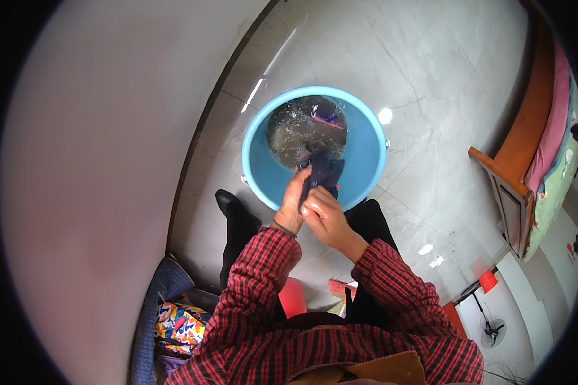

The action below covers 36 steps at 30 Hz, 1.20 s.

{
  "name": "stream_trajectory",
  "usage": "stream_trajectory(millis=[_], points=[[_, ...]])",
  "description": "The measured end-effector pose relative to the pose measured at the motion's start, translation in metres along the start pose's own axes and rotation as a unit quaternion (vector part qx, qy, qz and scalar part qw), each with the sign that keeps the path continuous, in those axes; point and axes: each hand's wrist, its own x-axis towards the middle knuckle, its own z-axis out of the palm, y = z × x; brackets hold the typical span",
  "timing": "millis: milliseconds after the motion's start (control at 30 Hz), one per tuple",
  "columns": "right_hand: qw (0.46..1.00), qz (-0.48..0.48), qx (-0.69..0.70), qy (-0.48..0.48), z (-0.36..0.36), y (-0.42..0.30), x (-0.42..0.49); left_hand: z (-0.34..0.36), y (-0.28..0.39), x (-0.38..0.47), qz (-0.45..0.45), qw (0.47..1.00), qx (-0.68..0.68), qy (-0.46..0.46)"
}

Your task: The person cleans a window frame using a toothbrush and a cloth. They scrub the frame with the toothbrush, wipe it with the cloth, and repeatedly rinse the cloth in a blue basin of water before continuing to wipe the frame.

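Observation:
Both of my hands are over the near side of a light blue plastic bucket (pixel 366 168). A dark, wet piece of cloth (pixel 321 171) is bunched between them. My left hand (pixel 294 192) grips its left side, with the fingers partly hidden behind the fabric. From the near right, my right hand (pixel 323 211) has its fingers curled on the lower part of the cloth. Murky, foamy water (pixel 294 125) lies in the bucket. A purple and pink object (pixel 328 120) sits in that water; its kind is unclear.
A white wall (pixel 101 144) rises on the left above the tiled floor (pixel 428 159). To the right stands a wooden bed frame (pixel 520 139) with bedding. A red object (pixel 293 296) is below my arms, and colourful fabric (pixel 180 325) lies at lower left. A fan (pixel 492 332) stands lower right.

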Motion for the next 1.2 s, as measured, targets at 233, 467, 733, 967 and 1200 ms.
stream_trajectory(millis=[233,467,733,967,1200], points=[[0.981,0.093,-0.113,0.128,0.042,0.090,0.050,-0.016,0.004,0.016,0.103,0.984,0.084,0.122],[0.902,0.163,-0.347,0.196,0.015,0.186,0.099,0.007,0.019,-0.018,0.105,0.934,0.288,0.185],[0.869,0.332,-0.343,-0.130,0.042,0.250,0.105,-0.016,0.037,-0.045,0.065,0.919,0.377,0.092],[0.935,0.276,-0.199,0.100,-0.002,0.135,0.058,-0.005,0.035,-0.038,0.101,0.970,0.203,0.086],[0.985,0.103,-0.112,0.077,0.003,-0.043,0.004,0.032,0.023,-0.026,-0.013,0.993,0.024,0.118]])
